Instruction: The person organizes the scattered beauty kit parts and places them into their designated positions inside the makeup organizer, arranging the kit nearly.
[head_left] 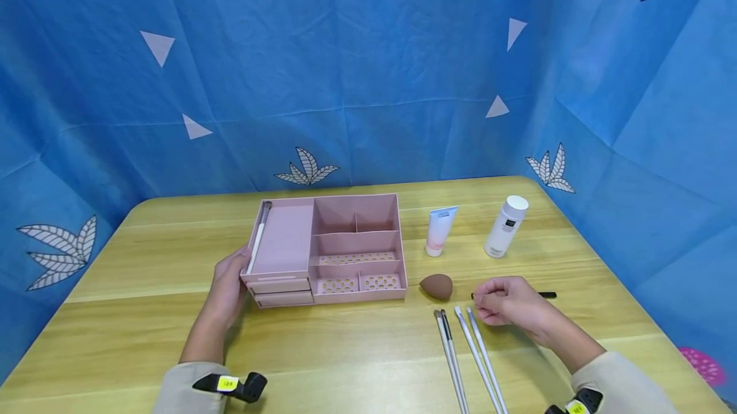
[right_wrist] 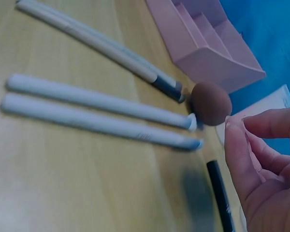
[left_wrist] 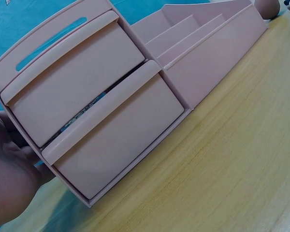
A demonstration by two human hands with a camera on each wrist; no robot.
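Observation:
My left hand (head_left: 226, 286) rests against the left side of a pink desktop organizer (head_left: 292, 235), with its fingers partly hidden behind that wall in the left wrist view. Two closed drawers (left_wrist: 87, 87) face the front, and a makeup brush (head_left: 259, 238) lies along the top's left edge. Over a black pencil-like stick (head_left: 547, 295) hovers my right hand (head_left: 512, 304). Its thumb and forefinger tips meet, and nothing shows between them. In the right wrist view the black stick (right_wrist: 220, 193) lies on the table below, apart from the fingers. A brown teardrop makeup sponge (head_left: 437, 286) sits left of this hand.
Two slim brushes (head_left: 451, 353) lie side by side near the front, beside two white sticks (head_left: 480, 356) with pale blue tips. A white tube (head_left: 440, 230) and a white bottle (head_left: 505, 226) stand at the back right. Blue cloth (head_left: 368, 81) hangs behind the table.

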